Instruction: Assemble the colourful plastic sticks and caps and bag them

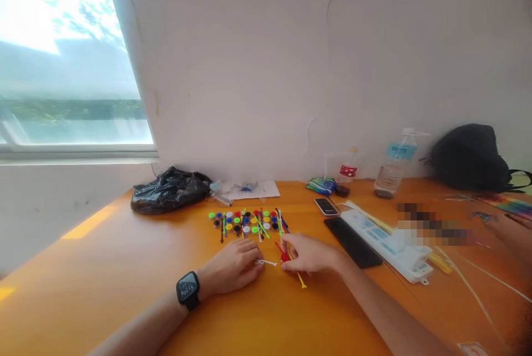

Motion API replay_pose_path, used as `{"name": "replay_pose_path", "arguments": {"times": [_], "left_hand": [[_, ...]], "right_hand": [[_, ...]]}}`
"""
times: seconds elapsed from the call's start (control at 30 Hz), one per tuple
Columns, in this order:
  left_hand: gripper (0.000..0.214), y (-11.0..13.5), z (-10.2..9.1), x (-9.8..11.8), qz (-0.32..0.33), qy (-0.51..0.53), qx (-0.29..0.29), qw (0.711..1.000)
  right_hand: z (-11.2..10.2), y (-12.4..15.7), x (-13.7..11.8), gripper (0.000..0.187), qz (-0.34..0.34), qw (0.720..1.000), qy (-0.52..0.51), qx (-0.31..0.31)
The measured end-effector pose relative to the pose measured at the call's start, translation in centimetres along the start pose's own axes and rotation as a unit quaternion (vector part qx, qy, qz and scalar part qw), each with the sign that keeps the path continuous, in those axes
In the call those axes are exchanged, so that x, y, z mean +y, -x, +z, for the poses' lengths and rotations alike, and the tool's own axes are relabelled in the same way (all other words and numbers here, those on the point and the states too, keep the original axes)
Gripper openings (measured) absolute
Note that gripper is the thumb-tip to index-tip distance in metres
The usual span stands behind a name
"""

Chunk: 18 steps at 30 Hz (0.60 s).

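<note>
My left hand (235,267), with a black watch on the wrist, rests on the table with its fingers curled. A thin white plastic stick (268,263) juts out from its fingertips to the right. Thumb and forefinger of my right hand (310,253) are closed around a small red round piece (285,257). Beside that piece a yellow arrow-ended stick (301,278) pokes out below the hand, and a red stick end shows above it. Just beyond both hands lie rows of coloured round pieces (254,229), with several coloured sticks (224,226) between them.
A black plastic bag (170,192) and a white sheet (266,190) lie at the back. To the right are a dark phone (353,242), a white power strip (386,245), a water bottle (388,173) and a black backpack (469,159). Another person's hand (505,231) shows at far right.
</note>
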<state>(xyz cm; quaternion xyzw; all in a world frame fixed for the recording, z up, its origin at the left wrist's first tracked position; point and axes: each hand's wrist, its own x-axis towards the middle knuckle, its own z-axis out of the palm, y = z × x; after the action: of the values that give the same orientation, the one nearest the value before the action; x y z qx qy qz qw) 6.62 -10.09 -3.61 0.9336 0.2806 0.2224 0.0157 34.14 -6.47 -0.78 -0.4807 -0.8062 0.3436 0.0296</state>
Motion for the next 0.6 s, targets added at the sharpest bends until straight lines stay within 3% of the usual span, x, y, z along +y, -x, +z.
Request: {"name": "replay_pose_path", "arguments": {"times": [0.17,0.33,0.5,0.6], "left_hand": [[0.016,-0.2,-0.4,0.9,0.023,0.032,0.008,0.999],[0.028,0.2,-0.2,0.5,-0.022,0.045,0.025,0.998],[0.012,0.6,0.2,-0.3,-0.059,0.1,0.021,0.993],[0.01,0.6,0.3,0.1,-0.067,0.145,0.021,0.987]], "right_hand": [[1.4,-0.9,-0.3,0.029,-0.076,0.997,-0.01,0.025],[2.5,-1.3,-0.5,0.035,-0.136,0.989,-0.048,0.024],[3.4,-1.7,-1.1,0.031,-0.153,0.983,-0.103,0.007],[3.8,-1.9,-1.3,0.033,-0.154,0.981,-0.104,0.062]]}}
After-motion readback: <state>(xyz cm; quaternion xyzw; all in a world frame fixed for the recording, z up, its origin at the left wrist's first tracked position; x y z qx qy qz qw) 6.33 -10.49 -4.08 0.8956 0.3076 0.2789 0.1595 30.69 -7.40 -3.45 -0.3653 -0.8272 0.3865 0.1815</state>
